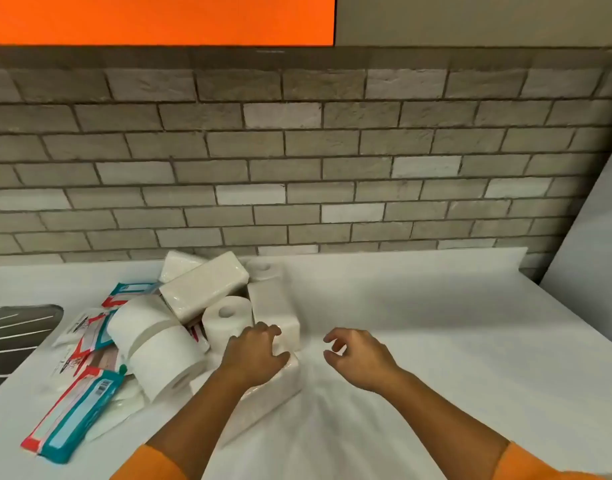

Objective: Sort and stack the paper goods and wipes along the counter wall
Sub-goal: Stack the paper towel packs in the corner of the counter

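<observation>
Directly beneath curled, gripping fingers [272,332] of left hand [259,353], white tissue pack [264,400]; right hand [360,356] slack, empty, beside.

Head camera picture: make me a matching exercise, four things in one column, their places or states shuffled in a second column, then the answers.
Column one:
1 left hand
2 right hand
3 nearest teal wipes pack
4 sink

Column two:
A holds nothing, over the counter
B metal, at the picture's left edge
C grips a white wrapped pack
D lies flat, near left on the counter

Pairs: 1-C, 2-A, 3-D, 4-B
</observation>
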Available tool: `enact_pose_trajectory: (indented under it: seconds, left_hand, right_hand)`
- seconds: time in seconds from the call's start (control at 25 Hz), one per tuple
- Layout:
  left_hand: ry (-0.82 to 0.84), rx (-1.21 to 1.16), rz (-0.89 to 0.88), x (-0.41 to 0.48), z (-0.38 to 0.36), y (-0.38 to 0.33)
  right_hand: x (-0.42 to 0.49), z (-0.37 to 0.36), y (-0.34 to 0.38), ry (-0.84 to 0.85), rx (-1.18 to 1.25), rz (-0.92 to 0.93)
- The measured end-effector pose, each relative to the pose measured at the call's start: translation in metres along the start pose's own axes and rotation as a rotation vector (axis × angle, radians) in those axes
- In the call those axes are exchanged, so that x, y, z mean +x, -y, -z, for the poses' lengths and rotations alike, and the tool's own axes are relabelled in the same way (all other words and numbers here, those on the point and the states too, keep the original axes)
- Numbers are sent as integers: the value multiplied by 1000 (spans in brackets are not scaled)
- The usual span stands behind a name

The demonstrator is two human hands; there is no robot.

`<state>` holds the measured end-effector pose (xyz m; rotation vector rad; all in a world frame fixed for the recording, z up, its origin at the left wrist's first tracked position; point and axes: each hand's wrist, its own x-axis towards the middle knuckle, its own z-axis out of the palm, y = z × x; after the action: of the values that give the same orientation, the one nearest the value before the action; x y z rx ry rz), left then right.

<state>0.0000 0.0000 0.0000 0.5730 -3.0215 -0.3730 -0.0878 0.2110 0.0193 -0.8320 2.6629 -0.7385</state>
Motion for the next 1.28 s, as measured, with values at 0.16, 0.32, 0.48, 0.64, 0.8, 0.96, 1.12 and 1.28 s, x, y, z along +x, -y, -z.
enact_pose_trajectory:
  seconds: [0.16, 0.32, 0.48, 0.64, 0.8, 0.96, 1.12, 1.28]
  left_hand:
    - [264, 163, 107, 4, -20, 29]
    - [328, 213, 68, 6, -41, 43]
    - [285, 184, 36, 15, -40, 39]
    - [180, -54, 61, 25, -25, -1]
    - [-16, -490, 179, 41, -26, -67]
    - [-114, -635, 239, 64, -42, -146]
    - [-86, -853, 193, 82, -55, -200]
    - [15, -1065, 94, 95, -68, -240]
  right_hand:
    - [-2, -28, -19, 91, 142, -117]
    - [-4, -50, -39, 206, 222, -130]
    - [-1, -57, -56, 274, 403, -154]
    - [-7, -51, -77, 383, 495, -206]
    - [-11, -46, -89, 409, 752, -211]
    - [4, -20, -100, 231, 1045, -196]
    - [16, 14, -134, 39, 1176, -235]
    - [26, 44, -191, -61, 1210, -305]
